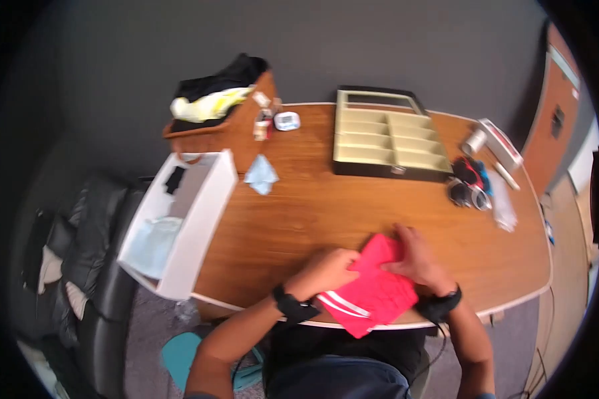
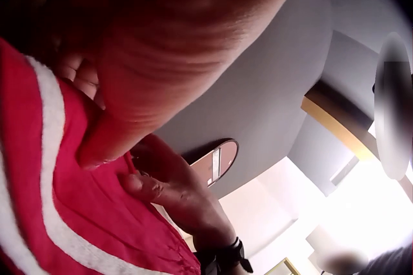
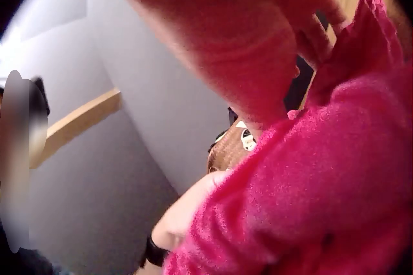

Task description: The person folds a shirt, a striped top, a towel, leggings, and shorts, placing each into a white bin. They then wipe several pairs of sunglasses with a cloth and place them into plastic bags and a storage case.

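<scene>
A red garment (image 1: pixel 379 286) with white stripes lies partly bunched at the table's near edge, its lower corner hanging past the rim. From the left side, my left hand (image 1: pixel 331 271) pinches its upper edge. In the left wrist view, the left thumb (image 2: pixel 113 139) presses on the fabric beside a white stripe, with curled fingers partly hidden behind. My right hand (image 1: pixel 420 261) grips the opposite side, thumb toward the middle of the cloth. The right wrist view shows the right fingers (image 3: pixel 316 39) behind a raised fold of the fabric (image 3: pixel 310 165).
On the wooden table (image 1: pixel 279 219) stand a compartment box (image 1: pixel 393 139) with its lid up, a brown basket of clothes (image 1: pixel 209 136) and a white bin (image 1: pixel 203 233). A light blue cloth (image 1: pixel 261 175) lies near the bin. Sunglasses (image 1: pixel 459 193) and small items sit at right.
</scene>
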Motion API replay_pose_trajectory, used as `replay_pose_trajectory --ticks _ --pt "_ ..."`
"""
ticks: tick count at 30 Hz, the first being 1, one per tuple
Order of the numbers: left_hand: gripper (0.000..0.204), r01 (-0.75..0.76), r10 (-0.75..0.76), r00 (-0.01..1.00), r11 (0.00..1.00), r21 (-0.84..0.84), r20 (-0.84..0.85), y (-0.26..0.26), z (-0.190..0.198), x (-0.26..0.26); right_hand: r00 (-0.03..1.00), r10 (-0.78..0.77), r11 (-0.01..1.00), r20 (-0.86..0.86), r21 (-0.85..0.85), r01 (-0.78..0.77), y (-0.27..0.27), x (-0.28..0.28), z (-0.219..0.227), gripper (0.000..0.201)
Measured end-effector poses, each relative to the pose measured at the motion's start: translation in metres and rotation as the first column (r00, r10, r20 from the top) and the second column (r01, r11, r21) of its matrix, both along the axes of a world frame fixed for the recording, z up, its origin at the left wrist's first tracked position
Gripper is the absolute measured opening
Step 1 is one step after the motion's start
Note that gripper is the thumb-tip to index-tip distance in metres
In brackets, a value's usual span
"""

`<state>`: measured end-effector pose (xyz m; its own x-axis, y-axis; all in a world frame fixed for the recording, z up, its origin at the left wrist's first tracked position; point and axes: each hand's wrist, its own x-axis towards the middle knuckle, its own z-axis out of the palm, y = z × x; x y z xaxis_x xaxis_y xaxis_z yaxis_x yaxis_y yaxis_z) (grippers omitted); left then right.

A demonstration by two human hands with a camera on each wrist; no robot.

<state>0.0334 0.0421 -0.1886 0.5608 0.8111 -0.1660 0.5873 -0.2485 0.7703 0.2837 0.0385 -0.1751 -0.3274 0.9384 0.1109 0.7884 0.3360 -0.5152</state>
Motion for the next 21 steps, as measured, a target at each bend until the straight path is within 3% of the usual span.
replay_pose_trajectory --ticks 1,2,3,4,5,6,7,11,13,15,17,19,21 --pt "0.029 -0.006 0.001 0.995 0.999 0.047 0.101 -0.002 -0.007 -0.002 0.961 -0.005 0.993 -0.277 -0.116 -0.028 0.011 0.008 -0.019 0.094" --pt "0.026 0.006 -0.028 0.991 0.986 0.167 0.132 -0.002 -0.002 -0.004 0.97 -0.006 0.985 -0.243 -0.167 -0.036 0.016 0.007 -0.011 0.091" --pt "0.023 0.025 -0.072 0.985 0.958 0.285 0.157 -0.004 0.006 -0.009 0.893 -0.062 0.91 -0.447 -0.393 -0.134 0.019 0.004 0.003 0.079" --pt "0.023 -0.005 -0.038 0.989 0.955 0.295 0.141 -0.008 0.013 -0.019 0.84 0.01 0.864 -0.542 -0.418 -0.28 0.021 0.004 0.001 0.053" --pt "0.023 -0.024 -0.023 0.97 0.981 0.191 0.241 -0.01 0.021 -0.024 0.835 0.037 0.862 -0.548 -0.406 -0.304 0.02 -0.004 0.004 0.053" --pt "0.022 -0.029 -0.002 0.938 0.996 0.083 0.346 -0.012 0.028 -0.026 0.754 -0.015 0.823 -0.657 -0.436 -0.364 0.017 -0.01 0.008 0.043" --pt "0.022 -0.044 0.011 0.938 0.995 0.089 0.346 -0.016 0.039 -0.032 0.662 -0.082 0.78 -0.745 -0.461 -0.423 0.013 -0.015 0.015 0.033" --pt "0.021 -0.217 0.167 0.961 0.95 0.224 0.221 -0.028 0.099 -0.092 0.614 -0.022 0.79 -0.789 -0.39 -0.472 0.008 -0.059 0.047 0.023" --pt "0.017 -0.302 0.199 0.928 0.896 0.324 0.316 -0.023 0.12 -0.134 0.619 0.009 0.76 -0.785 -0.397 -0.514 0.016 -0.065 0.033 0.021" --pt "0.014 -0.374 0.264 0.923 0.79 0.487 0.28 -0.028 0.161 -0.177 0.626 0.046 0.729 -0.778 -0.402 -0.554 0.023 -0.071 0.017 0.018" --pt "0.012 -0.512 0.415 0.856 0.76 0.4 0.308 -0.028 0.185 -0.231 0.661 0.039 0.692 -0.749 -0.457 -0.558 0.026 -0.076 0.001 0.016" --pt "0.013 -0.65 0.495 0.712 0.732 0.202 0.499 -0.033 0.203 -0.271 0.685 0.061 0.68 -0.726 -0.472 -0.561 0.028 -0.079 -0.01 0.015" --pt "0.013 -0.712 0.573 0.616 0.699 0.071 0.541 -0.037 0.201 -0.32 0.699 0.086 0.661 -0.71 -0.484 -0.573 0.028 -0.078 -0.016 0.015"
